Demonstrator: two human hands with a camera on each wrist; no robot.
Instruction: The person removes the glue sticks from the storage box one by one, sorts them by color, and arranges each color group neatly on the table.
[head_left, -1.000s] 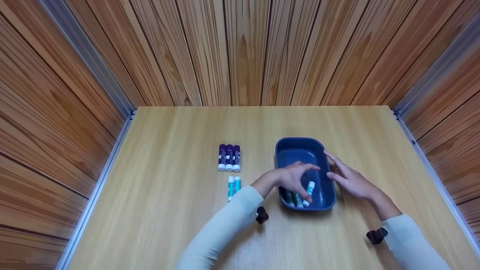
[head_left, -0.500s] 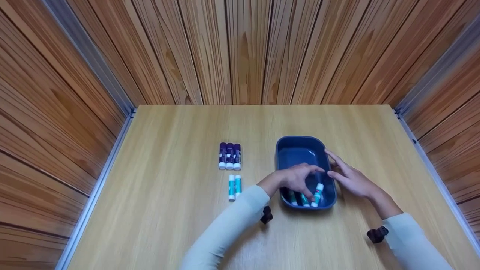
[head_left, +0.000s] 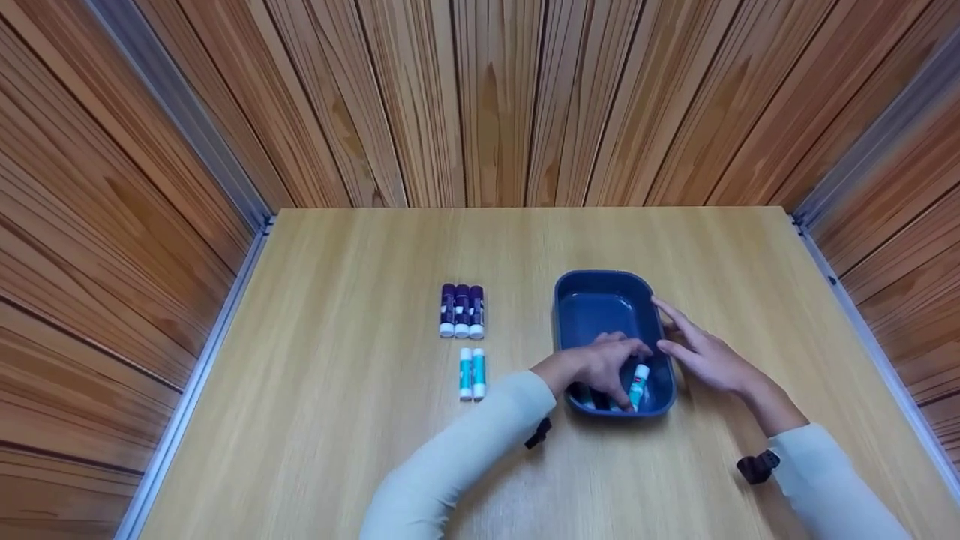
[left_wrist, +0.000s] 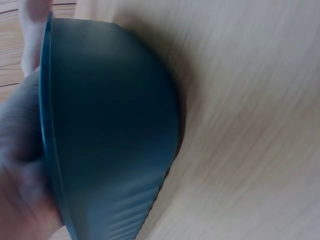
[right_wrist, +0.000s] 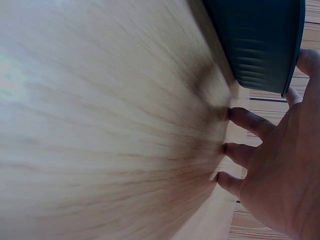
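Note:
In the head view, my left hand [head_left: 606,364] reaches down into a dark blue bin [head_left: 604,274], thumb and fingers spread apart. Its thumb lies against a white-and-teal glue stick [head_left: 638,388] leaning near the bin's right wall. More teal glue sticks at the near end are mostly covered by this hand. The left wrist view shows the hand [left_wrist: 22,175] over the rim, its fingertips hidden behind the bin wall [left_wrist: 110,115]. My right hand [head_left: 703,360] steadies the bin's right side with extended thumb and index finger. Its other fingertips [right_wrist: 231,114] rest on the table in the right wrist view.
Left of the bin, three purple glue sticks [head_left: 462,310] with white ends lie side by side on the wooden table [head_left: 315,390]. Two teal-and-white glue sticks [head_left: 472,373] lie below them. Wood-panelled walls [head_left: 487,105] enclose the table at the back and sides.
My left hand has shifted right and lower into the bin. The visible glue stick inside has slid toward the right wall, and the others beside it moved right. My right hand stays at the bin's side.

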